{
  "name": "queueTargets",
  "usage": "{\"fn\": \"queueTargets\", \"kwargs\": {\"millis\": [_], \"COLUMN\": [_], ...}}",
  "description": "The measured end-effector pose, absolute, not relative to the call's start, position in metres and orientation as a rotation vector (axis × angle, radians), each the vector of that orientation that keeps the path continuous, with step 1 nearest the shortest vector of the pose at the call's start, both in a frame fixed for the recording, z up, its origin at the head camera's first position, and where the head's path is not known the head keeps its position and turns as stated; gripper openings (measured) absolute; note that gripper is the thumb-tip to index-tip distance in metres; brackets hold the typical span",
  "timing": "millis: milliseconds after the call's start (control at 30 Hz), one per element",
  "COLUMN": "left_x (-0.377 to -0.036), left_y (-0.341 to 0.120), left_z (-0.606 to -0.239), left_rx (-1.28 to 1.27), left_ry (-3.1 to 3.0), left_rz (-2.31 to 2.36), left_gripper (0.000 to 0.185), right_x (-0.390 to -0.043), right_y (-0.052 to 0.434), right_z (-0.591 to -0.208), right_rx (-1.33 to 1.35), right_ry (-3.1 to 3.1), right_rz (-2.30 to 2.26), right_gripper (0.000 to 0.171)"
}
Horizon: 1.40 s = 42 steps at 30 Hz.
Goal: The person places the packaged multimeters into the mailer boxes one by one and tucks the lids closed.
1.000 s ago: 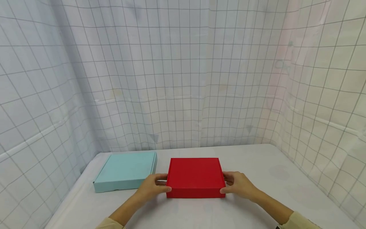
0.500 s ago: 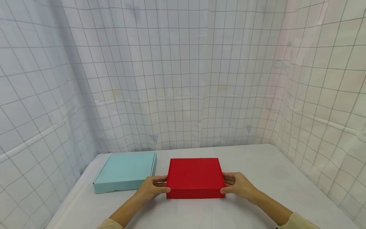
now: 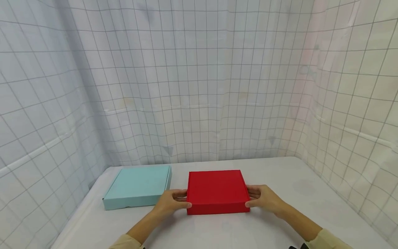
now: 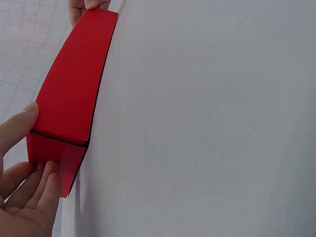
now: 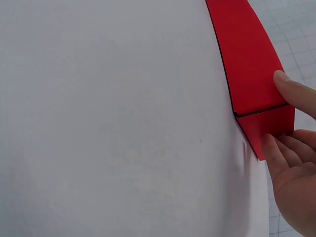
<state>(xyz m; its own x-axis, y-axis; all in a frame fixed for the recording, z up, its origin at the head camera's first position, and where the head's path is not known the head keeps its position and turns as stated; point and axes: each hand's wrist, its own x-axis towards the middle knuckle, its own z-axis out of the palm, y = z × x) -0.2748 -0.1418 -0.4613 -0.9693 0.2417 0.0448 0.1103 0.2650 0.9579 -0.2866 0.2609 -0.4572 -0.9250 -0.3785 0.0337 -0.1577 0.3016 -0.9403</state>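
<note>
The red box (image 3: 216, 189), flat and closed, sits on the white surface (image 3: 280, 221) near its front middle, its long front wall facing the person. The left hand (image 3: 169, 204) holds the box's left end and the right hand (image 3: 264, 199) its right end. In each wrist view the thumb lies on the front wall by the corner while the fingers (image 4: 37, 185) curl against the short side wall, so each grip is pressed onto a corner of the red box (image 4: 71, 94) rather than spread flat. The right hand's fingers (image 5: 281, 153) sit low on the side panel of the red box (image 5: 247, 54), close to the surface.

To handle the box well from here, I judge that even pressure from both ends matters most: the walls look like thin folded card, and a hard squeeze at one corner could buckle a panel or pop the lid seam. Keeping the thumbs low and the box level should stop it twisting.

The pale blue box (image 3: 136, 186) lies just to the left, apart from the red one by a narrow gap; any sideways slide needs to mind it. A gridded white curtain (image 3: 199, 86) encloses the surface.
</note>
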Motion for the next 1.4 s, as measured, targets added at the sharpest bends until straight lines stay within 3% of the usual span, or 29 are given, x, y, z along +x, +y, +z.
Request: {"fn": "queueTargets", "kwargs": {"millis": [1400], "left_x": [-0.303], "left_y": [-0.067], "left_z": [-0.47], "left_rx": [0.392], "left_ry": [2.474], "left_rz": [1.863], "left_gripper": [0.064], "right_x": [-0.32], "right_y": [0.333], "right_z": [-0.452], "right_rx": [-0.552], "right_ry": [2.328], "right_rz": [-1.634], "right_gripper": [0.082]}}
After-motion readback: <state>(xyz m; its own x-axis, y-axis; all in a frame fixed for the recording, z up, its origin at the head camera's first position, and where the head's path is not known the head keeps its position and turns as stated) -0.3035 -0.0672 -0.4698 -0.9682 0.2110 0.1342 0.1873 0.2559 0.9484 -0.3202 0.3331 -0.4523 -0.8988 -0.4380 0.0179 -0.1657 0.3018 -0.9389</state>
